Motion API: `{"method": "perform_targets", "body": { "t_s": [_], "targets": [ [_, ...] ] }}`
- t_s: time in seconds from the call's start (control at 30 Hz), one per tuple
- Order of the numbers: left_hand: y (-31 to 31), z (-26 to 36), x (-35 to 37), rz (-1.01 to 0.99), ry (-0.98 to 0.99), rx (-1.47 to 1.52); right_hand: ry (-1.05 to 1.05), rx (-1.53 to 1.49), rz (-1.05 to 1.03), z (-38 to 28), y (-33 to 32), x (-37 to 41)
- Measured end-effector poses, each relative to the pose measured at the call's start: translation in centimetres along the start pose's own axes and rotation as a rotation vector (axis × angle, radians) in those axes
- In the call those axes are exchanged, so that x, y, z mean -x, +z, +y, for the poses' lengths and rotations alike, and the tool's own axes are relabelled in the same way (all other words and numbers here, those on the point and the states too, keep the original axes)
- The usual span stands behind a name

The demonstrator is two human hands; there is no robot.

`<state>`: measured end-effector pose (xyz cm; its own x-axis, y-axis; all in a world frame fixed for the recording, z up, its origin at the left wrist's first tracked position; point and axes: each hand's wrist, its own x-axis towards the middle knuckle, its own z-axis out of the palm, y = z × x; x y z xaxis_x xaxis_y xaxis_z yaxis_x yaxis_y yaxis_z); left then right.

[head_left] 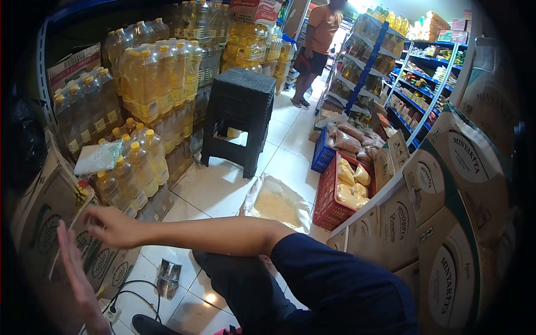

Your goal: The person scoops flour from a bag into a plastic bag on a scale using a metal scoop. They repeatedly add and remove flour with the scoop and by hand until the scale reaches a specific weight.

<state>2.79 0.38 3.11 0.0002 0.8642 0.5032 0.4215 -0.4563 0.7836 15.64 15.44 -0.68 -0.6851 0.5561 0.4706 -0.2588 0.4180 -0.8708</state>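
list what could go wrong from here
The black cord loops beside the shoe and could snag if that foot shifts. The open sack stands just beyond the legs, so a kick might spill it. The plastic packet lying on bottles may slide off if the right hand knocks them.

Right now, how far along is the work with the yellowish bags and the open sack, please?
Already done, it seems: several filled yellowish bags sit in the red crate. In hand: the left hand is open and shows nothing in it; the right hand is near it, its fingers too blurred to judge. Probably left: loose, pale material in the open sack. The full amount cannot be told.
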Motion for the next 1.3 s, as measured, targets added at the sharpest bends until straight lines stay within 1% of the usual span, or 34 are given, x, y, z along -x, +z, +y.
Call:
{"method": "perform_targets", "body": {
  "t_s": [0.03, 0.1, 0.13, 0.23, 0.3, 0.37, 0.4, 0.43, 0.47, 0.5, 0.53, 0.6, 0.63, 0.7, 0.73, 0.77, 0.8, 0.87, 0.93, 1.0, 1.13, 1.17, 1.23, 1.3],
  "targets": [
    [1.8, 1.1, -0.5, 0.098, 0.174, -0.137, 0.167, -0.217, 0.082, 0.4, 0.5, -0.5],
    [2.8, -1.1, -0.4, -0.006, 0.419, -0.583, 0.088, -0.555, 0.236, 1.1, 4.2, 0.0],
    [3.0, -2.5, -0.3, -0.060, 0.536, -0.806, 0.093, -0.677, 0.254, 1.3, 5.9, 0.4],
    [2.6, -6.4, -0.1, -0.111, 1.067, -0.914, 0.267, -0.929, 0.193, 1.4, 8.2, 1.9],
    [1.4, -8.7, 0.0, -0.111, 0.966, -0.812, 0.319, -0.969, 0.141, 1.1, 8.2, 2.2],
    [0.3, -13.2, 2.2, -0.171, 0.663, -0.736, 0.351, -0.988, 0.103, 1.1, 8.3, 2.3],
    [0.0, -13.8, 2.7, -0.183, 0.515, -0.701, 0.363, -0.995, 0.093, 1.0, 8.3, 2.4],
    [0.1, -14.5, 2.9, -0.162, 0.479, -0.676, 0.373, -1.001, 0.081, 1.0, 8.3, 2.5],
    [-0.1, -15.0, 3.1, -0.142, 0.548, -0.681, 0.382, -1.005, 0.073, 1.0, 8.3, 2.5],
    [0.0, -14.2, 2.7, -0.120, 0.618, -0.688, 0.391, -1.009, 0.061, 1.0, 8.6, 2.6],
    [0.4, -10.8, 0.6, -0.100, 0.796, -0.722, 0.394, -1.005, 0.049, 1.0, 8.6, 2.6],
    [0.6, -9.4, -0.2, -0.068, 0.796, -0.715, 0.386, -0.990, 0.036, 1.0, 8.6, 2.4],
    [0.8, -10.2, 0.2, -0.054, 0.614, -0.677, 0.365, -0.968, 0.042, 1.1, 8.4, 2.3],
    [1.6, -10.5, 0.0, -0.110, 0.385, -0.551, 0.206, -0.913, 0.141, 1.8, 6.5, 1.0],
    [1.8, -10.5, 0.3, -0.123, 0.271, -0.491, 0.177, -0.924, 0.098, 1.4, 5.8, 0.6],
    [2.3, -10.9, 0.2, -0.123, 0.226, -0.432, 0.149, -0.935, 0.054, 0.9, 5.0, 0.2],
    [2.8, -11.2, 0.1, -0.121, 0.182, -0.373, 0.229, -1.073, -0.045, -1.4, 2.9, 0.7],
    [3.2, -11.2, 0.5, -0.075, 0.259, -0.295, 0.255, -1.170, -0.033, -2.7, 1.5, 0.4],
    [3.8, -10.6, 1.1, -0.032, 0.205, -0.440, 0.324, -1.178, 0.048, -3.6, 0.7, 0.4],
    [3.7, -9.1, 0.9, 0.028, 0.201, -0.457, 0.379, -1.093, 0.078, -4.0, 0.1, 0.4],
    [2.5, -7.7, 0.3, 0.106, 0.254, -0.560, 0.381, -1.129, -0.064, -4.4, -0.5, 0.6],
    [2.4, -7.5, 0.2, 0.153, 0.265, -0.578, 0.388, -1.150, -0.093, -4.4, -0.6, 0.6],
    [1.8, -7.5, -0.1, 0.175, 0.259, -0.603, 0.402, -1.184, -0.167, -4.9, -0.5, 0.6],
    [1.3, -7.2, -0.2, 0.201, 0.256, -0.606, 0.425, -1.102, -0.255, -5.0, -0.7, 0.7]
  ]
}}
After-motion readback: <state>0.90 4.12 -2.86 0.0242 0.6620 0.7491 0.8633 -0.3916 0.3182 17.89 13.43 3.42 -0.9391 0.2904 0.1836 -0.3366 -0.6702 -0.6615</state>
